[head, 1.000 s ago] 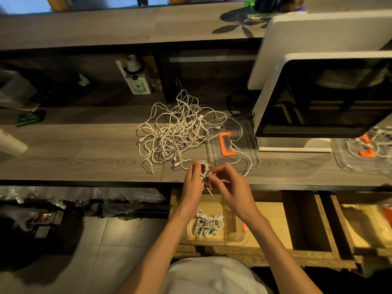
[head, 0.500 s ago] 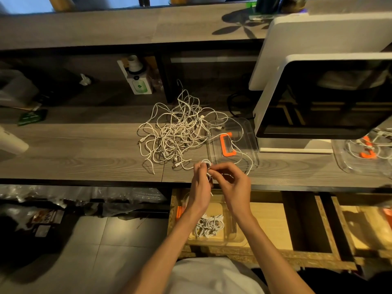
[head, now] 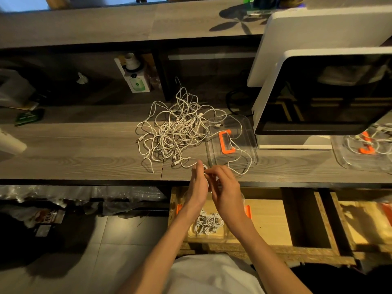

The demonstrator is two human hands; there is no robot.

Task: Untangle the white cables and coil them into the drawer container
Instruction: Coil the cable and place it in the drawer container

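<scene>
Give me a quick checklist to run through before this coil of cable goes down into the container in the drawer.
1. Coil held: ok. The left hand and right hand both hold the small white coil.
2. Loose end tucked: cannot tell, the fingers hide it.
3. Free of the cable pile: cannot tell. A strand runs right up to the hands.
4. Drawer open: ok.
5. Container uncovered: ok. Its clear lid lies on the counter.
6. Room inside: ok, only a few coiled cables in it.
</scene>
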